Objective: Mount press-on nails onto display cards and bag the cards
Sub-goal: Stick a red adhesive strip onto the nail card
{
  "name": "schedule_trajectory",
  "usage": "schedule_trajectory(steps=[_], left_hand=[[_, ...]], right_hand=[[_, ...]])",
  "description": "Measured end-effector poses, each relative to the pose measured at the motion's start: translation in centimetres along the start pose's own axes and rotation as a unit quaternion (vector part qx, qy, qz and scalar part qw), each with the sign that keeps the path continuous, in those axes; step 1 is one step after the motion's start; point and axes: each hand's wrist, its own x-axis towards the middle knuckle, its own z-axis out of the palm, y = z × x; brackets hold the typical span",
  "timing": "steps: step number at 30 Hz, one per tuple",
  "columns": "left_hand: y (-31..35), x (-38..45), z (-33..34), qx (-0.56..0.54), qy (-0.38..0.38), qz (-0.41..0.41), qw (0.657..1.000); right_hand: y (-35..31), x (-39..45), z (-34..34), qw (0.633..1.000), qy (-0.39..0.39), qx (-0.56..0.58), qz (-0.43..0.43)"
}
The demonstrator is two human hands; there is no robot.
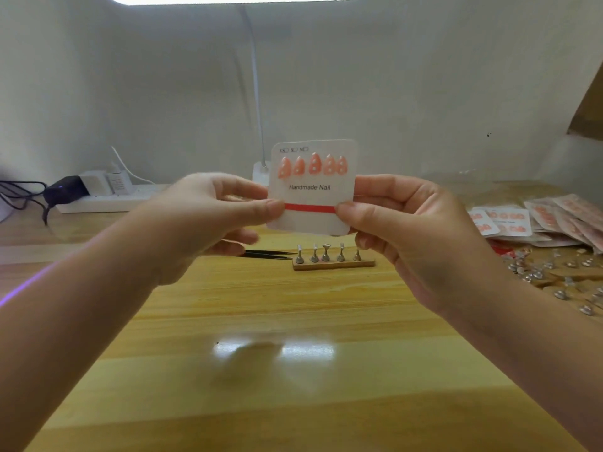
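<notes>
You hold the display card [311, 187] upright above the counter [293, 370], your left hand [212, 220] pinching its left edge and your right hand [401, 230] pinching its right edge, both thumbs on the ends of the red strip [310, 208]. Five coral press-on nails [312, 166] sit in a row above the words "Handmade Nail"; the small print at the card's top corner is too blurred to read. Your fingers behind the card are hidden. Below it, a wooden holder [332, 263] carries five metal stands, with black tweezers [270, 254] partly hidden behind your left hand. At right, a pile of finished cards [535, 220] and loose metal stands [554, 275] run off the frame. A power strip [98, 199] lies against the pale wall.
</notes>
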Motion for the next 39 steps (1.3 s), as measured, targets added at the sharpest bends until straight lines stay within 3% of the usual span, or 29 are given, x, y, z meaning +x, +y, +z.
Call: schedule_trajectory(steps=[3, 12, 18, 23, 28, 32, 34, 36, 39], left_hand=[[-0.5, 0.1, 0.2, -0.087, -0.082, -0.026, 0.992], [-1.0, 0.4, 1.9, -0.146, -0.026, -0.028, 0.989], [-2.0, 0.2, 2.8, -0.029, 0.035, 0.070, 0.997], [-3.6, 1.0, 3.1, 0.053, 0.053, 0.096, 0.993], [-5.6, 1.8, 4.0, 0.045, 0.054, 0.113, 0.991], [-7.2, 2.0, 4.6, 0.141, 0.131, 0.162, 0.968], [-7.7, 1.7, 5.0, 0.282, 0.198, 0.205, 0.916], [-7.9, 1.3, 5.7, 0.347, 0.217, 0.268, 0.872], [-7.9, 0.6, 6.7, 0.340, 0.194, 0.291, 0.873]], right_hand=[[0.6, 0.2, -0.3, 1.000, 0.015, -0.013, 0.012], [2.0, 0.6, -1.0, 0.998, 0.050, -0.040, 0.025], [2.5, 0.6, -0.9, 0.999, 0.039, -0.026, 0.014], [4.3, 0.6, -1.0, 0.998, 0.032, -0.012, 0.053], [6.0, 0.5, -1.5, 0.993, 0.029, 0.040, 0.106], [7.1, 0.2, -0.8, 0.986, 0.013, 0.105, 0.133], [7.5, -0.1, -0.4, 0.983, 0.020, 0.119, 0.139], [7.8, -0.1, -0.3, 0.983, 0.036, 0.119, 0.135], [8.2, -0.1, -0.4, 0.984, 0.067, 0.105, 0.128]])
